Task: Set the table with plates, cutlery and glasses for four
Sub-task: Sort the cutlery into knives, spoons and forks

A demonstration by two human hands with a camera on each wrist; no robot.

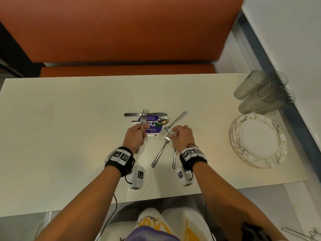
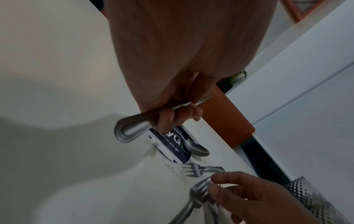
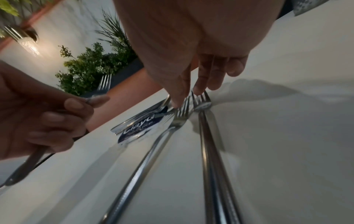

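Note:
My left hand point(image 1: 137, 136) grips a fork point(image 1: 144, 115) by its handle and holds it above the table, tines pointing away from me; its handle end point(image 2: 134, 128) shows in the left wrist view. My right hand point(image 1: 181, 134) reaches down with fairly straight fingers point(image 3: 201, 84). Their tips touch the heads of two forks point(image 3: 181, 116) lying on the table with handles toward me point(image 1: 160, 153). A third fork point(image 1: 174, 121) lies diagonally just beyond. A knife point(image 1: 145, 114) and a spoon point(image 1: 162, 120) lie across a purple sticker point(image 1: 152, 126).
A stack of patterned white plates point(image 1: 278, 141) sits at the table's right edge, with several ribbed glasses point(image 1: 260, 91) lying in a pile behind it. An orange bench point(image 1: 121, 32) runs along the far side. The cream table point(image 1: 69, 119) ends close to my body.

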